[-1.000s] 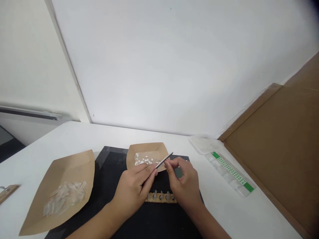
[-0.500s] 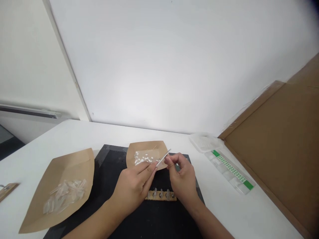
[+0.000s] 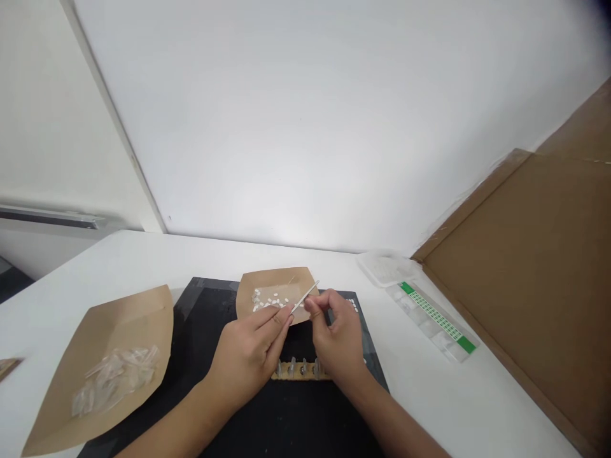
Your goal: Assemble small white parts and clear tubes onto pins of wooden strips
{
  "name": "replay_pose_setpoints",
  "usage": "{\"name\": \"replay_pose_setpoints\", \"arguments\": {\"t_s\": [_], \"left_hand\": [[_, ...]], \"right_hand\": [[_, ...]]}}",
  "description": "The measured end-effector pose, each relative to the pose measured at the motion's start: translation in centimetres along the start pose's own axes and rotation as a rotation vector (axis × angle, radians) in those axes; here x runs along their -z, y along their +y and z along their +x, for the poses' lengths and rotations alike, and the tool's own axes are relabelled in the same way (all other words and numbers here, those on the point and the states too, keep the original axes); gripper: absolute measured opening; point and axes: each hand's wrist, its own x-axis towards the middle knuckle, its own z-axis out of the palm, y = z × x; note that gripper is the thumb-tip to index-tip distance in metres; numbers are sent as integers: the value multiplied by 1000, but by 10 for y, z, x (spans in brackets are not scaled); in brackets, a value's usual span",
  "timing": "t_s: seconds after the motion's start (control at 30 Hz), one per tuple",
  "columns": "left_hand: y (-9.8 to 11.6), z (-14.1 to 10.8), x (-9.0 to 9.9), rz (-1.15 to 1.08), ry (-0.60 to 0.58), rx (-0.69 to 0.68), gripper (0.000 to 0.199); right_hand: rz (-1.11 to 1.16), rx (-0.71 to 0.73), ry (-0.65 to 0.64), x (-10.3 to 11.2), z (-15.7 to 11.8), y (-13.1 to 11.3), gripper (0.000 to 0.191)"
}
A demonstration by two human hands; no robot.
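A strip [image 3: 306, 296] is being pinched in the left hand [image 3: 251, 346], with the right hand [image 3: 338, 334] being held close beside it.
The strip is being gripped at its lower end by the left thumb and fingers, its far end being tilted up towards the right; contact with the right fingertips cannot be told. The right hand is being curled narrow, but whether anything is being held there cannot be told. Just beyond both hands, white bits [image 3: 274, 302] are being held in a small tray [image 3: 267, 278]. Below and between the hands, a rack [image 3: 296, 376] is being partly hidden on a black mat [image 3: 286, 423]. Left of the left hand, clear pieces [image 3: 119, 375] are being held in a large tray [image 3: 138, 312].
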Motion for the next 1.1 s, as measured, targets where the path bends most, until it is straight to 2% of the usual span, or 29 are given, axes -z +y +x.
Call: {"name": "replay_pose_setpoints", "arguments": {"t_s": [0.17,0.3,0.4,0.57,0.7,0.9,1.1], "left_hand": [[3,1,2,2,5,11,34],[4,2,2,16,14,13,33],[4,2,1,-4,8,31,33],[5,1,0,2,16,31,30],[4,1,1,-35,1,58,32],[3,0,0,-56,38,48,31],[3,0,-2,-76,50,121,27]], "right_hand": [[13,30,-25,1,-1,-3,26],[28,-27,-2,2,-1,-5,25],[12,7,-44,2,-1,-5,26],[-4,-1,-4,1,0,-2,23],[19,14,-47,2,-3,-5,24],[70,-8,0,4,-3,-6,21],[116,-37,22,10,-1,-2,19]]}}
